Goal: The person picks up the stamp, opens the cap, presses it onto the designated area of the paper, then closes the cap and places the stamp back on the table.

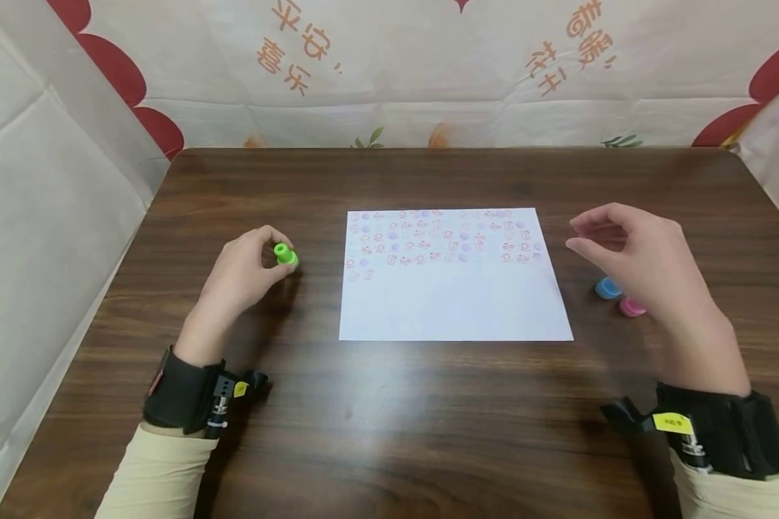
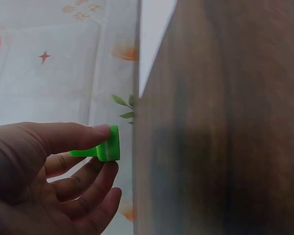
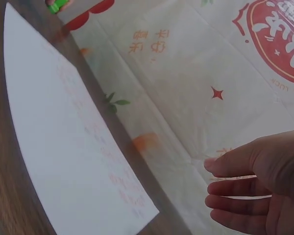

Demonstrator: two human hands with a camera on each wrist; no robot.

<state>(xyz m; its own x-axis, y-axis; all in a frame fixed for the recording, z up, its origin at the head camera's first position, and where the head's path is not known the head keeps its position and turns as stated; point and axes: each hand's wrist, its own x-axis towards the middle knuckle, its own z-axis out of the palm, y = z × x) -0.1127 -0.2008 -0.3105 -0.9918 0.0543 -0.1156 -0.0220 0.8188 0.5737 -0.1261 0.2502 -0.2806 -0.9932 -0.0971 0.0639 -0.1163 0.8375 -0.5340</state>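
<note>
Between thumb and fingers my left hand (image 1: 242, 268) pinches a small green stamp (image 1: 286, 254) to the left of the paper. In the left wrist view the green stamp (image 2: 108, 144) has a narrow handle and a wider round end. My right hand (image 1: 645, 256) hovers to the right of the paper, holding nothing, its fingers relaxed and thumb apart from them. A white sheet of paper (image 1: 454, 303) lies between the hands, with rows of faint red and purple stamp prints on its upper half. Below the right hand are a blue stamp (image 1: 608, 288) and a pink stamp (image 1: 632, 307), the latter partly hidden.
The wooden table (image 1: 428, 432) has its far edge against a white patterned cloth (image 1: 415, 72) with red shapes and orange characters. More pale cloth (image 1: 45, 216) hangs along the left side. Both wrists wear black straps with small cameras.
</note>
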